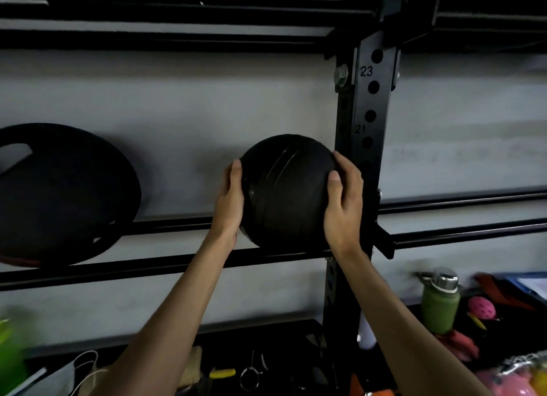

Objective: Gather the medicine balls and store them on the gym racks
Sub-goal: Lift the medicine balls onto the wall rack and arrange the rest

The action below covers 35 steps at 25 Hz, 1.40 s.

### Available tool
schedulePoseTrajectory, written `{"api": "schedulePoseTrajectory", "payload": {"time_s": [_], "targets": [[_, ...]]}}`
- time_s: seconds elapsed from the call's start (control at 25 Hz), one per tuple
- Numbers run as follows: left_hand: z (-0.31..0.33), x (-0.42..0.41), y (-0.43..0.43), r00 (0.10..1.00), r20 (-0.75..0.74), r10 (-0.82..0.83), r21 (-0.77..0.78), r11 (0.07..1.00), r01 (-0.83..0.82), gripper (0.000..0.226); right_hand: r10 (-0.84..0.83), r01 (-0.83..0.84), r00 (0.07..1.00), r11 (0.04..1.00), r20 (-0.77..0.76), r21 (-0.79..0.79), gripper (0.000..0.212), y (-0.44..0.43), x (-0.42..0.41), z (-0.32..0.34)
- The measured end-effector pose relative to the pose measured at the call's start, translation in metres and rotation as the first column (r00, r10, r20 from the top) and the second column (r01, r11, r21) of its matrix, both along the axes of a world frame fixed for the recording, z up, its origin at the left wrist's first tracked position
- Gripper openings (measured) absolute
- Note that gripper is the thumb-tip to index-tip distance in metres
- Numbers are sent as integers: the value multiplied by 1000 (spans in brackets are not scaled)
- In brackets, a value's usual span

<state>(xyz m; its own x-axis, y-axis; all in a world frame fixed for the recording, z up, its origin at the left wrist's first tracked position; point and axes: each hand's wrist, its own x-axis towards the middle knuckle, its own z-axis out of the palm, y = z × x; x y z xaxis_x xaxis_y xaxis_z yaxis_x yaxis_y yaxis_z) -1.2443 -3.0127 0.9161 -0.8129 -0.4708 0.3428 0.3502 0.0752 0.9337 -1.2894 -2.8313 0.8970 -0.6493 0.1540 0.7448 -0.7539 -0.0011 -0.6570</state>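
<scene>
A black medicine ball sits on the two black rails of the rack shelf, close to the upright post. My left hand lies flat against the ball's left side, fingers straight. On the ball's right side my right hand curves around it, thumb on the front. A larger black ball with cut-out handles rests on the same rails at the far left.
The numbered black post stands just right of the ball. More rails run right of it and above. Below stand a green bottle, a pink perforated ball, a face mask and small clutter.
</scene>
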Motion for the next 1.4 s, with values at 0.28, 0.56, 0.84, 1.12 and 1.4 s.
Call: {"api": "schedulePoseTrajectory", "payload": {"time_s": [0.28,0.56,0.84,1.12,1.4], "targets": [[-23,-27,-17,997,27,77,-66,995,-75,65,-72,58,996,971,51,231,44,-29,-36,1],[-25,-22,-25,997,47,64,-253,966,-50,60,-91,66,991,969,95,237,48,-28,-20,-3],[-109,74,-20,945,-238,223,-543,776,-320,31,-274,242,961,906,45,347,47,-26,77,-73],[-267,189,-29,984,-76,162,-672,721,-170,18,-262,124,957,758,125,640,26,-37,208,-237],[-427,296,-16,821,541,181,-623,742,247,18,-333,-389,732,511,594,766,25,-24,308,-392]]}}
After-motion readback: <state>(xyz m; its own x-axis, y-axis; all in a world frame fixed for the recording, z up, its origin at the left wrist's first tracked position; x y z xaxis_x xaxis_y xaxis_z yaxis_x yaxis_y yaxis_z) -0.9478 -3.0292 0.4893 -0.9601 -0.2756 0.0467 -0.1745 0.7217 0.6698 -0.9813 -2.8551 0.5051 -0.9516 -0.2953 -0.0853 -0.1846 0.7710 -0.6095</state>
